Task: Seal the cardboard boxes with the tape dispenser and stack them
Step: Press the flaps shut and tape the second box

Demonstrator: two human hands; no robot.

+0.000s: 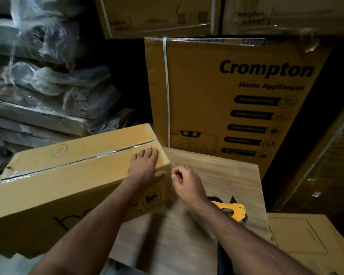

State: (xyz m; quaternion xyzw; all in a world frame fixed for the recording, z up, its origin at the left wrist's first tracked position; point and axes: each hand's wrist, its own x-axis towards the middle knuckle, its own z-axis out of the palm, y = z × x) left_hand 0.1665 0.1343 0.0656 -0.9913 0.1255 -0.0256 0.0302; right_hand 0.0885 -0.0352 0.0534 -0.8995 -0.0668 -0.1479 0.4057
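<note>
A long cardboard box (54,175) lies across the left, its top seam covered by a strip of clear tape (107,154). My left hand (145,165) rests flat on the box's right top end, fingers straight, thumb over the edge. My right hand (184,180) is just right of that corner, fingers curled, pinching what looks like the clear tape's end at the box's edge. The yellow tape dispenser (231,210) lies on the wooden surface (216,173) behind my right wrist, held by neither hand.
A tall printed Crompton carton (236,100) stands behind the wooden surface, with more cartons above. Plastic-wrapped flat bundles (40,80) are piled at the left. Another cardboard box (306,241) sits low at the right.
</note>
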